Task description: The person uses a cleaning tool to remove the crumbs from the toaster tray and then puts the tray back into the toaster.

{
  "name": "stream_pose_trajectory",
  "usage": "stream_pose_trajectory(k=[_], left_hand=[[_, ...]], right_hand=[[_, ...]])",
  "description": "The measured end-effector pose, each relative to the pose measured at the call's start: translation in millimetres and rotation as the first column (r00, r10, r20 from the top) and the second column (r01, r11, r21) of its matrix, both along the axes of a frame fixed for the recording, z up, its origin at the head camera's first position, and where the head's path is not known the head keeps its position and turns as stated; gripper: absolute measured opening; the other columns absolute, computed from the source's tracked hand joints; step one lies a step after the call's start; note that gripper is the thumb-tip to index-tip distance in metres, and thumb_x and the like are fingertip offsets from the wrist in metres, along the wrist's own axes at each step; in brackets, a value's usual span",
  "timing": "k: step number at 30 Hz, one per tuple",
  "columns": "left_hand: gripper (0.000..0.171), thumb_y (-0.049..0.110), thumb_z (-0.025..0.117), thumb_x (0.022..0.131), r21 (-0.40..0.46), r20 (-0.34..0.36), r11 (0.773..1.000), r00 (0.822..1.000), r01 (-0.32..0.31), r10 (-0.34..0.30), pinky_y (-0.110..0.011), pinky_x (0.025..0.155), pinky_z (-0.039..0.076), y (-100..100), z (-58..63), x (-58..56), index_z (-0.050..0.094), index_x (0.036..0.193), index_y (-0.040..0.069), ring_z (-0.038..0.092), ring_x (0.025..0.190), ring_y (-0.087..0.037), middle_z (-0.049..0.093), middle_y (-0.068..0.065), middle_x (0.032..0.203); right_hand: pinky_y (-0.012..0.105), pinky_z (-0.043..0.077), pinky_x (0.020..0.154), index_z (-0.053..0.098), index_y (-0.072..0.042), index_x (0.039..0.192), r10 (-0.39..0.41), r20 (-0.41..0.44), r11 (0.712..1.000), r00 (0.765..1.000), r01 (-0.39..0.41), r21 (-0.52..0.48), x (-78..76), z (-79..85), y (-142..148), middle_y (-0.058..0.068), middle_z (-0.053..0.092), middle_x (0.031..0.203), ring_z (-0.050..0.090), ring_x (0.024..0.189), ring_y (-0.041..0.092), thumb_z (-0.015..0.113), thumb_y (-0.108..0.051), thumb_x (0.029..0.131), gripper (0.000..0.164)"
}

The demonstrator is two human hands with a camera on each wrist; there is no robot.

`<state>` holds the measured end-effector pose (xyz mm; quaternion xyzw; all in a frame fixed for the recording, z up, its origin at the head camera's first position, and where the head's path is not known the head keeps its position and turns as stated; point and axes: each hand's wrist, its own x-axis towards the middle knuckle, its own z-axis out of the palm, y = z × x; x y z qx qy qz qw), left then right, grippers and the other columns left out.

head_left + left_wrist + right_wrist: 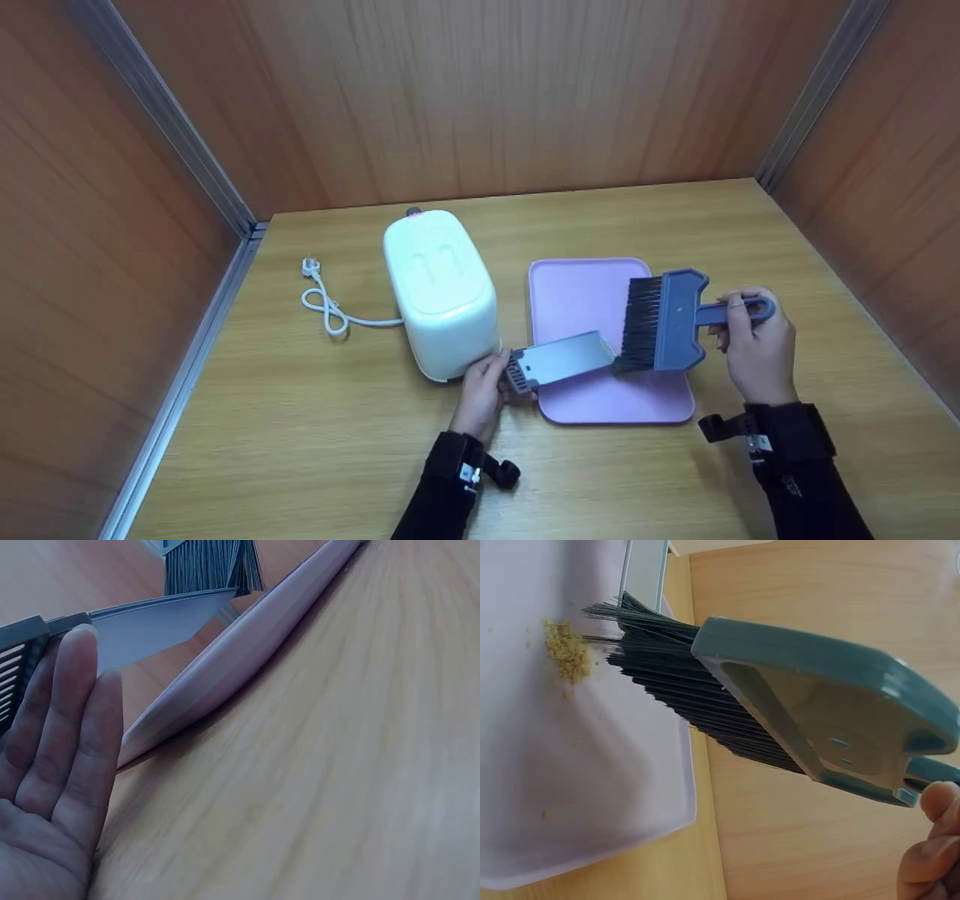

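My left hand (478, 397) grips the dark slotted end of a flat metal crumb tray (568, 358), holding it slanted over a lilac tray (581, 289). With my right hand (761, 356) I hold a blue-grey hand brush (681, 319) by its looped handle. Its dark bristles (697, 701) meet the far end of the crumb tray. Yellowish crumbs (568, 652) lie in a small heap on the lilac tray below the bristle tips, with a few scattered around. Just beyond my left fingers stands a white toaster (450, 330), its top covered.
A white cord (367, 322) runs left from the toaster, loops, and ends in a plug (310, 268) lying on the wooden table (300, 435). Wood-look panels (510, 97) enclose the table at the back and both sides.
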<state>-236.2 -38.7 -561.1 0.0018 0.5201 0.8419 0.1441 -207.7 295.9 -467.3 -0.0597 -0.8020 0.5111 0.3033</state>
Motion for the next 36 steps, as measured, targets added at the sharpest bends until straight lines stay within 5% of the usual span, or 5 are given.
stream_pose_trajectory(k=[15,27,36], left_hand=[[0.039,0.025,0.043,0.106,-0.004,0.019,1.000,1.000,0.001,-0.001,-0.040,0.073,0.062,-1.0,0.5,0.4,0.059,0.123,-0.007,0.072,0.086,-0.025,0.071,-0.020,0.109],[0.041,0.026,0.047,0.105,0.009,-0.002,1.000,1.000,-0.004,0.004,-0.041,0.072,0.062,-0.1,-0.6,0.9,0.058,0.123,-0.008,0.073,0.082,-0.025,0.071,-0.021,0.107],[0.040,0.025,0.046,0.105,0.009,-0.001,1.000,1.000,-0.001,0.001,-0.042,0.072,0.062,-0.2,-0.2,1.1,0.059,0.122,-0.009,0.072,0.081,-0.025,0.071,-0.020,0.105]], right_hand=[[0.020,0.045,0.041,0.060,-0.004,0.105,-0.031,0.026,0.999,0.999,0.031,-0.017,1.7,-4.8,9.3,0.014,0.063,0.068,0.055,0.048,0.014,0.045,-0.025,0.105,0.026],[0.019,0.048,0.043,0.059,-0.006,0.105,-0.074,-0.022,0.987,0.997,0.070,-0.141,-1.2,12.3,8.9,0.007,0.063,0.063,0.054,0.045,0.012,0.046,-0.025,0.105,0.024],[0.022,0.047,0.041,0.057,-0.003,0.104,0.016,-0.058,0.879,0.998,-0.042,-0.474,-9.2,15.8,-22.9,0.011,0.062,0.064,0.053,0.045,0.015,0.051,-0.023,0.103,0.021]])
